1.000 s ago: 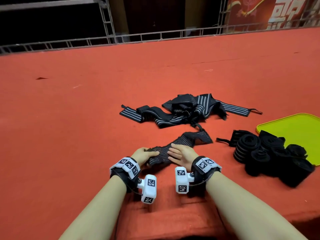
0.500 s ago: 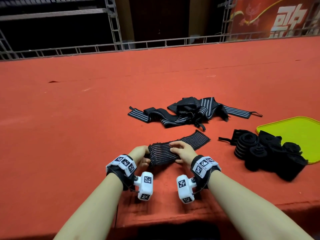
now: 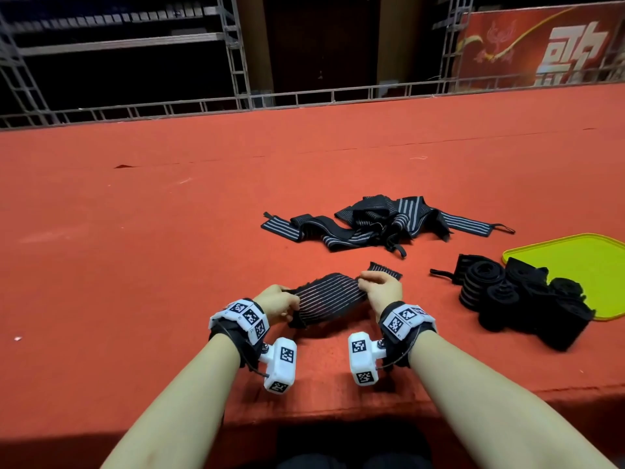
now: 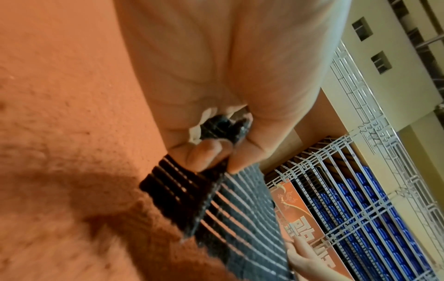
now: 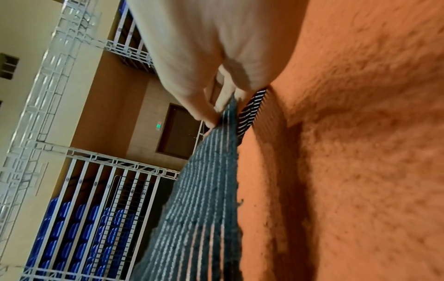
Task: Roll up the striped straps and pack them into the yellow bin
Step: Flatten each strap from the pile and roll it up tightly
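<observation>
Over red carpet [image 3: 135, 265], left hand [image 3: 275, 304] and right hand [image 3: 382, 291] each pinch the striped strap [image 3: 329, 297].

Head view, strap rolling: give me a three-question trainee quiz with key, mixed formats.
1. True or false: the rolled straps all lie fully inside the yellow bin.
2. Multiple choice: the striped strap in the hands is held by A) left hand only, B) right hand only, C) both hands.
3. Fill in: the pile of unrolled straps lies on the ___ carpet.

Key: 1 false, several rest on the carpet beside it; 2 C; 3 red.
</observation>
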